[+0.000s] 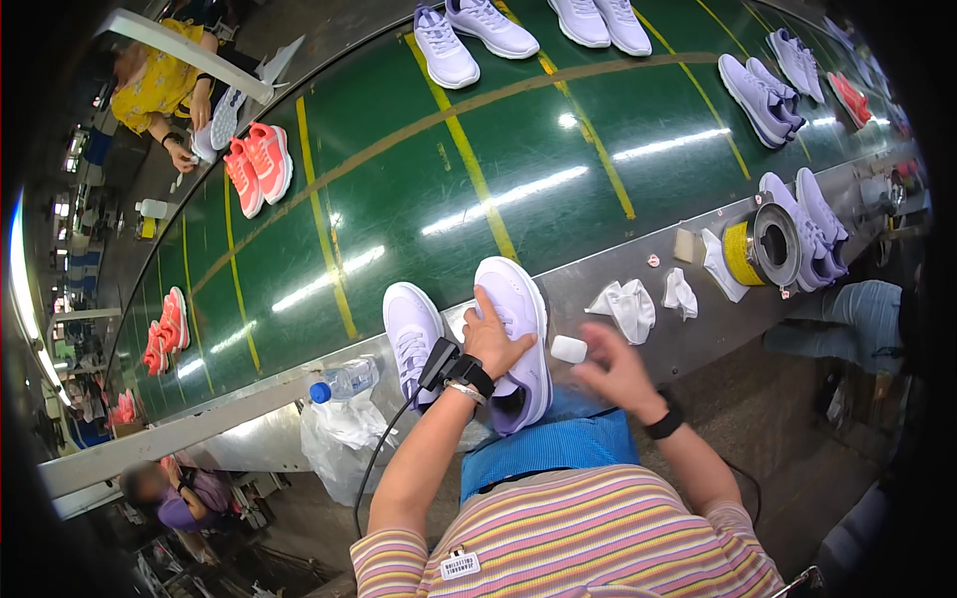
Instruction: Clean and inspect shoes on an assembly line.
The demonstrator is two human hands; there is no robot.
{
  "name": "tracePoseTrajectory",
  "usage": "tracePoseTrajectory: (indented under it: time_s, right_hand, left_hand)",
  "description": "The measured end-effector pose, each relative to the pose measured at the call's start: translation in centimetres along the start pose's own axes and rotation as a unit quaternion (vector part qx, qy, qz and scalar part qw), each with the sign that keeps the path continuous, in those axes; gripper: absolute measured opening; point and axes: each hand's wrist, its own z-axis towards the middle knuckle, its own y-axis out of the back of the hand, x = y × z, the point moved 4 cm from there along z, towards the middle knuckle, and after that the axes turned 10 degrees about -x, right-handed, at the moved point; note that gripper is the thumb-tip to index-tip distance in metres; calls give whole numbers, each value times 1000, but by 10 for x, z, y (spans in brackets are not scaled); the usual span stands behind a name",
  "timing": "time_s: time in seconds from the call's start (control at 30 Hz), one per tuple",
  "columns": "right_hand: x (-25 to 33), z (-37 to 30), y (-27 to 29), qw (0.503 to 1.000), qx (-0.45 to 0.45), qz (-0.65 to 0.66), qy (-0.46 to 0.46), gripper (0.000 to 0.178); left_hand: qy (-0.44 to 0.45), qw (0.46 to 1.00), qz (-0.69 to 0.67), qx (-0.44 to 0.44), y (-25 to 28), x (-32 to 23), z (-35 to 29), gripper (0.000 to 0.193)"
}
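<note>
Pair on the metal tabletop (703, 334): left shoe (407, 317) and right shoe (530, 304), both lavender, side by side, toes toward the green conveyor belt (384, 189). Left hand (491, 342) laid over the upper of the right shoe, thumb and forefinger spread; cannot tell how the hidden fingers bear on it. Right hand (615, 369) blurred, apart from the left and clear of the shoe, thumb and fingers parted beside a small white pad (568, 349); cannot tell whether touching. Progress, as far as visible: left shoe soled and laced, with no hand on its toe; right shoe soled, lacing partly covered by the left hand. Judge both as assembled and the handling of the right shoe as under way, not complete. No contact between pad and shoe at this moment. Cannot tell from here whether already finished with the left shoe. Not yet on the belt, either one. Also on the tabletop, to the right: a crumpled white cloth (626, 311), a smaller white cloth (680, 295), a yellow-sided roll (739, 253) and another lavender pair (823, 214). On the belt, well apart from the hands: coral shoes (267, 157) and more lavender shoes (448, 52). Stage of those not readable at this range.
</note>
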Motion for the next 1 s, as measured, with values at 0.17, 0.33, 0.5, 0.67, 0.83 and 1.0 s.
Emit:
tracePoseTrajectory:
  time_s: [0.17, 0.33, 0.5, 0.67, 0.83, 1.0]
  right_hand:
    - [-21, -6, -81, 990, 74, 104, -56, 97]
    - [31, -31, -75, 994, -21, -64, 84, 111]
    - [61, -37, -55, 967, -29, -229, 109, 115]
    - [66, -39, -50, 955, -15, -276, 107, 114]
    - [62, -39, -52, 964, 24, -254, 76, 112]
    - [61, -41, -53, 968, 39, -243, 56, 111]
  left_hand:
    - [2, 999, -32, -11, 2, -1, -1, 118]
    - [-86, 955, -281, -29, 22, 24, -16, 110]
    - [-67, 891, -449, 22, 31, 5, -28, 113]
    - [-50, 871, -487, 40, 22, 4, -31, 111]
    - [-44, 881, -470, 44, 6, 15, -30, 104]
    - [-39, 880, -470, 48, 7, 14, -34, 107]
